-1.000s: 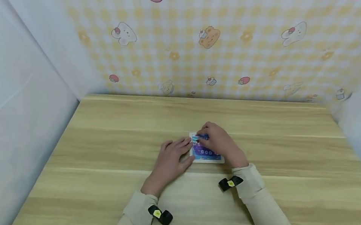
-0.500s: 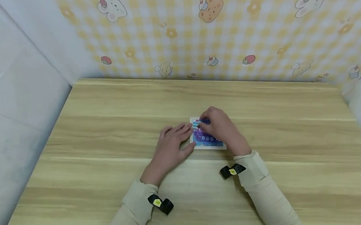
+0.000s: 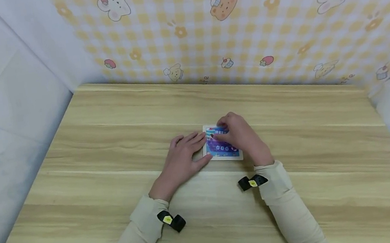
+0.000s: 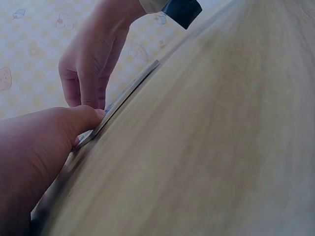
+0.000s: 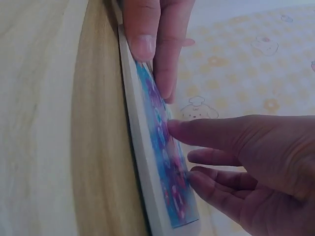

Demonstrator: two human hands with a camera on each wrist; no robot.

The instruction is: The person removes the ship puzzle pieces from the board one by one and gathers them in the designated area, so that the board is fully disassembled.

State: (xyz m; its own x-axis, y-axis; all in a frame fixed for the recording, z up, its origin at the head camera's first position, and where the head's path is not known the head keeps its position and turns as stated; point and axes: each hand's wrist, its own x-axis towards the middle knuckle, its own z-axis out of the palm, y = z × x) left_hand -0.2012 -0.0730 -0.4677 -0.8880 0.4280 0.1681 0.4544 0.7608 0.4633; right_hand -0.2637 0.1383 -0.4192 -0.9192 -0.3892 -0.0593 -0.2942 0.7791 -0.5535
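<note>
- Picture board (image 3: 223, 154) lies on the counter (image 3: 112, 169), under both hands' fingers.
- Left hand (image 3: 184, 157), fingers spread at its edge, likely steadies it.
- Right hand (image 3: 242, 135), fingers bent: I can't tell whether they pinch anything.

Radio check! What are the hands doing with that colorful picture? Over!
Left hand touching left edge of picture board. Right hand touching its printed face. Board lying on table, partly hidden by right hand.

the left grip (image 4: 44, 142) has its thumb on a thin board (image 4: 129, 92), the right grip (image 4: 93, 61) fingers-down behind it.
</note>
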